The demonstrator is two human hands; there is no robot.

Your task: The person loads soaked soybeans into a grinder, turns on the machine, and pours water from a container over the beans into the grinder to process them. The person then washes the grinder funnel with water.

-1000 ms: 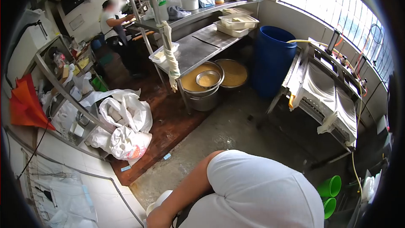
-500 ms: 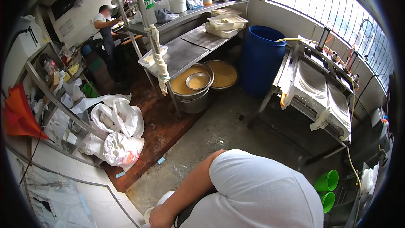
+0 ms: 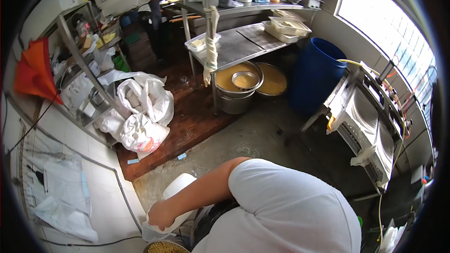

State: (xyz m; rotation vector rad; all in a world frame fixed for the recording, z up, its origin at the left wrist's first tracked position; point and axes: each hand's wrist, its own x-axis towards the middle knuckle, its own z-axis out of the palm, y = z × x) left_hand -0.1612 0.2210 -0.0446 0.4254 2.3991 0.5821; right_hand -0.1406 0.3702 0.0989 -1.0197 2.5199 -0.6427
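My right hand (image 3: 161, 214) reaches down at the lower left, fingers wrapped round the rim of a white plastic container (image 3: 180, 185). My forearm hides part of the container. Just below the hand is a clear plastic edge (image 3: 150, 233). A round vessel (image 3: 185, 243) holding yellowish grains or beans (image 3: 165, 247) is cut off by the bottom edge. My white-sleeved shoulder and a dark apron (image 3: 211, 220) fill the bottom middle. My left hand is out of sight.
White sacks (image 3: 144, 133) lie left on red flooring. Steel shelving (image 3: 234, 49) stands over pots of yellow liquid (image 3: 234, 105). A blue barrel (image 3: 311, 82) and cloth-covered frame (image 3: 361, 122) are right. A person (image 3: 153, 14) stands behind at a counter.
My right hand and the white container show more fully, and the grain vessel has come into view. The view has swung, shifting the room rightward and slightly up.
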